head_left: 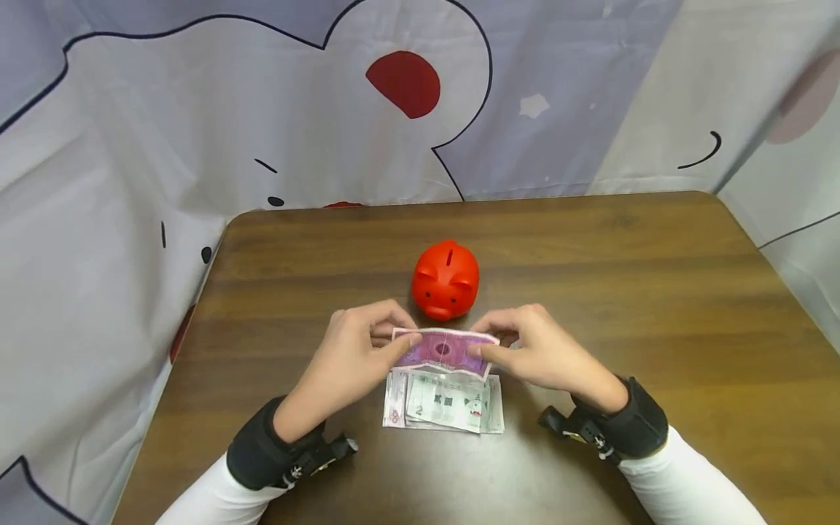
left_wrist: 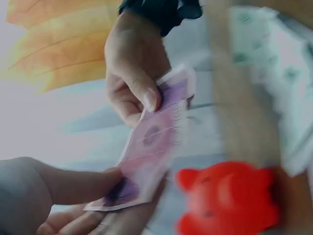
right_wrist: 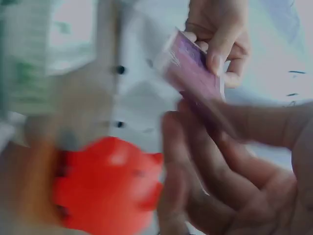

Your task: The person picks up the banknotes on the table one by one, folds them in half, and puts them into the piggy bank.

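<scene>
A purple banknote (head_left: 442,348) is stretched between both hands, just above a stack of other notes. My left hand (head_left: 361,343) pinches its left end between thumb and fingers. At the right end, my right hand (head_left: 534,346) pinches it the same way. Crease lines cross the banknote (left_wrist: 151,139) in the left wrist view. Right behind it stands a red piggy bank (head_left: 446,281) with a slot on top, facing me. Below the held note lies the stack of banknotes (head_left: 446,403), a pale green one uppermost. The right wrist view is blurred around the banknote (right_wrist: 195,73).
The wooden table (head_left: 656,306) carries the piggy bank and the stack near its middle. A printed cloth (head_left: 197,109) hangs behind the far edge and down the left side. Each wrist wears a black strap (head_left: 278,445) with a small camera.
</scene>
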Demonstrator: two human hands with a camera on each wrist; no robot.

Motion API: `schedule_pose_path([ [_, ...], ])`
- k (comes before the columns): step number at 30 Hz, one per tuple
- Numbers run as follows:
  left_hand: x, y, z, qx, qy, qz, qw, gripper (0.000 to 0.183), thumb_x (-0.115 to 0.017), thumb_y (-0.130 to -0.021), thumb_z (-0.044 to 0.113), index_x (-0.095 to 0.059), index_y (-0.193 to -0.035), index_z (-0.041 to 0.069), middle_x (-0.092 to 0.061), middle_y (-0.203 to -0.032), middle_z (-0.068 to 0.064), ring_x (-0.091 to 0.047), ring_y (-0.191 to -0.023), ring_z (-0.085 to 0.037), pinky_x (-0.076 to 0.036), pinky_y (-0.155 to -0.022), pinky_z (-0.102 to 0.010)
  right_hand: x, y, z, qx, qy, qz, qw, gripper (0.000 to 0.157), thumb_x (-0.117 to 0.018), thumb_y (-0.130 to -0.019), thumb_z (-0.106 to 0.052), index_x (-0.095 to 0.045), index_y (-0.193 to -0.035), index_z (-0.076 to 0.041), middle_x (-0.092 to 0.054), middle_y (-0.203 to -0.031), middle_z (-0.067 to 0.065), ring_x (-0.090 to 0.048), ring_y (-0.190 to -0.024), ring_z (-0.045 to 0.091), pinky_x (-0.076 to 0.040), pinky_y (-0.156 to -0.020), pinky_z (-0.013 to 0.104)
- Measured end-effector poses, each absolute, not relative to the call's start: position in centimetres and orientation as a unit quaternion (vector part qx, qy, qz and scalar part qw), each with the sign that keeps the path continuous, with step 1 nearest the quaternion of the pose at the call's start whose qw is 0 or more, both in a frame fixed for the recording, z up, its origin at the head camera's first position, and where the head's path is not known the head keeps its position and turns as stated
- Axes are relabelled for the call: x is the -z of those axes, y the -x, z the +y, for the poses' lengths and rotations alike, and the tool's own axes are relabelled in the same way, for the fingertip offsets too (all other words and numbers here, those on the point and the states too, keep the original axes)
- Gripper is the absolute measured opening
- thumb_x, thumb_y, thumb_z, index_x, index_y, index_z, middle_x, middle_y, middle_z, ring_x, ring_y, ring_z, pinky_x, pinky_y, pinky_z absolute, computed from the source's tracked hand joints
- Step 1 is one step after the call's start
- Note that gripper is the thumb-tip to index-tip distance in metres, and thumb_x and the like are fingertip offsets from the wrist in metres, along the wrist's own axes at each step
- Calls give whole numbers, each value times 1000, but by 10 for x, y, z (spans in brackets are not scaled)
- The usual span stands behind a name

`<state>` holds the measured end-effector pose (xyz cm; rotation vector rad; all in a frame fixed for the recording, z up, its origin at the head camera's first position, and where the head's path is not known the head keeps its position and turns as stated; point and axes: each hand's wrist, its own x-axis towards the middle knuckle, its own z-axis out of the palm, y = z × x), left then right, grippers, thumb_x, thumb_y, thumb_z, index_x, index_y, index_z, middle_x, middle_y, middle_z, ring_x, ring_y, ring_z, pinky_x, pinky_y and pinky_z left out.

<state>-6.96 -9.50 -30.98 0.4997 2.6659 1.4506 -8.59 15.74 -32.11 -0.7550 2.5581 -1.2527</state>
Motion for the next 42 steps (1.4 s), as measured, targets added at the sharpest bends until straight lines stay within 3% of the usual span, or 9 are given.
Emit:
schedule_pose_path([
  [4,282,77,-100,-538,-161,827,-8,9,-80,-82,12,-74,-88,13,-80,-80,-7,-67,-59,-10,-38,-39,-17,288,86,160,506,191,841,11,10,-79,-84,-11,-77,-93,-14,-76,-78,2,-67,-60,12,-55,-52,24],
  [8,259,80,-101,-573,-182,798,-44,9,-80,-82,12,-75,-89,13,-79,-77,-6,-49,-48,-7,-19,-36,-21,261,83,162,557,182,807,-70,11,-80,-81,-7,-78,-90,-12,-77,-80,-5,-70,-61,12,-59,-53,24],
  [12,254,76,-92,-589,-192,777,-113,10,-80,-81,7,-75,-89,9,-80,-80,-9,-61,-53,1,-42,-42,-10,253,79,158,567,176,785,-173,11,-83,-75,2,-78,-83,-4,-77,-76,-12,-71,-59,9,-60,-55,20],
  [15,260,70,-81,-584,-200,763,-191,11,-81,-79,2,-75,-88,3,-80,-82,-13,-75,-69,-5,-61,-59,-17,258,75,151,546,186,764,-290,13,-86,-68,5,-77,-76,0,-77,-70,-5,-68,-57,2,-58,-56,15],
  [19,270,63,-65,-533,-234,748,-320,10,-80,-77,-1,-75,-85,-1,-79,-77,-13,-77,-69,-15,-62,-65,-21,267,72,138,477,233,730,-430,10,-86,-66,2,-78,-73,1,-74,-62,9,-63,-56,2,-53,-58,11],
  [23,275,61,-55,-505,-267,725,-386,12,-79,-74,-5,-73,-84,-3,-78,-74,-14,-76,-64,-19,-62,-66,-23,272,69,124,427,288,696,-501,7,-82,-72,-3,-76,-71,1,-70,-58,10,-61,-50,12,-50,-51,17],
  [30,273,61,-52,-527,-297,702,-377,14,-77,-75,-9,-72,-87,-5,-77,-75,-17,-75,-62,-19,-62,-62,-22,280,67,103,364,343,663,-557,17,-72,-83,-6,-72,-69,5,-69,-60,10,-61,-48,15,-53,-48,23],
  [37,271,58,-49,-569,-325,675,-339,19,-75,-86,5,-72,-100,-8,-78,-88,-23,-77,-74,-22,-63,-66,-23,279,65,96,377,365,671,-525,15,-75,-81,-6,-74,-83,8,-72,-74,15,-68,-60,20,-59,-61,24],
  [42,270,59,-54,-597,-304,680,-297,20,-74,-83,-6,-72,-102,-10,-77,-93,-26,-77,-83,-24,-63,-69,-26,273,66,103,414,361,679,-488,21,-80,-80,-9,-74,-88,9,-72,-78,18,-69,-66,22,-59,-66,22],
])
